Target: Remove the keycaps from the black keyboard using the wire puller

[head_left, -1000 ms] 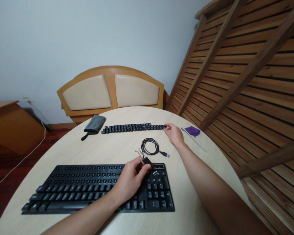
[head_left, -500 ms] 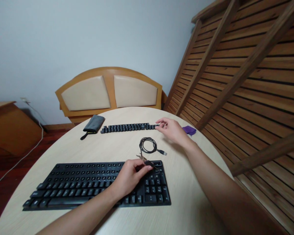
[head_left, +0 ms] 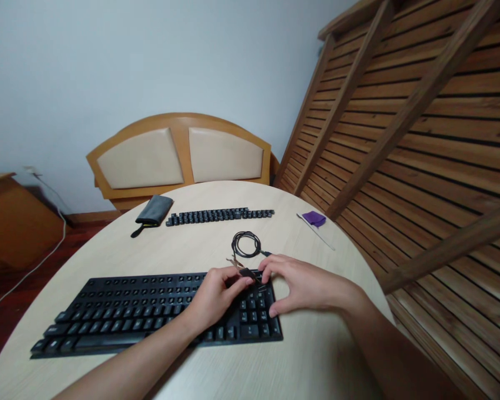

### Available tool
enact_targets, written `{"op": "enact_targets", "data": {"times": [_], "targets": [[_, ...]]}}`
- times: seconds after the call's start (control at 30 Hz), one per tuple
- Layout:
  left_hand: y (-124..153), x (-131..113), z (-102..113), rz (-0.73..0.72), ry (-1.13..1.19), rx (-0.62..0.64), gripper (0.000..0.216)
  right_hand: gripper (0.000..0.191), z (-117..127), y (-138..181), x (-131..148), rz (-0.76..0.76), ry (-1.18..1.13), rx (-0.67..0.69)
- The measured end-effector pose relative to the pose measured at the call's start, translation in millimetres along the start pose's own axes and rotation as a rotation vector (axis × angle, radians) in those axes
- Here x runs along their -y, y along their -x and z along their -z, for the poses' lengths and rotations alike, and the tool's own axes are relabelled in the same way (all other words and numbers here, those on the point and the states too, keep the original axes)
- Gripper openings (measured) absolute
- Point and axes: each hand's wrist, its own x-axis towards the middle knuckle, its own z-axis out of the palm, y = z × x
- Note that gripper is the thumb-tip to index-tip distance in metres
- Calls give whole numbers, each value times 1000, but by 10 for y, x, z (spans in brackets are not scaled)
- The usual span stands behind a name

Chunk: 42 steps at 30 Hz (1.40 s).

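The black keyboard (head_left: 145, 311) lies at the front of the round table. Its upper rows show bare switches, while the lower rows and the number pad carry keycaps. My left hand (head_left: 220, 294) is closed over the keyboard's upper right part, pinching what looks like a keycap puller (head_left: 246, 272) with a black handle and thin wire prongs. At the right edge of the keyboard is my right hand (head_left: 302, 284), thumb and fingers apart, fingertips by the upper right corner. I see nothing held in it. Removed keycaps (head_left: 208, 215) stand in rows farther back.
A coiled black cable (head_left: 246, 244) lies behind the keyboard. A dark pouch (head_left: 155, 210) sits at the back left of the table (head_left: 316, 344). To the right are a purple cloth (head_left: 314, 218) and a thin white stick (head_left: 320, 233). A slatted wooden panel (head_left: 420, 139) leans alongside.
My right hand has come back from the right end of the keycap rows to the keyboard's right edge. My left hand stays over the keyboard with the keycap puller. The view has shifted slightly.
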Motion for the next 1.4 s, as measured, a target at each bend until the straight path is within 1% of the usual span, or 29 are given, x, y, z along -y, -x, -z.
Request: {"op": "enact_targets", "data": {"times": [0.1,0.27,0.33,0.43,0.57,0.8,0.97,1.17,1.3,1.4], "targets": [[7,-50,1,-31,-47,0,29,41,-10,-7,-32,9,-15,-3],[31,-138,-69,-136,-218,-15,25,39,-20,7,-55,19,-10,-8],[36,-144,-116,-161,-237,-26,24,38,-20,10,-58,19,-7,-12],[41,-126,-165,-185,-217,-9,22,35,-14,9,-62,20,3,-12],[35,-102,-172,-144,-185,15,23,30,-8,10,-63,20,30,-15],[-13,-50,-169,-43,-75,3,28,29,-16,23,-2,-15,78,-24],[-5,-7,-176,-42,40,4,28,27,-35,4,10,16,72,-12],[3,-28,-161,-56,93,18,27,24,-31,-15,-16,-3,22,8],[3,-42,-153,-44,182,10,28,24,-28,-12,-31,1,-34,38],[4,-35,-158,-34,171,-12,28,24,-31,-12,-41,-2,-49,37]]}}
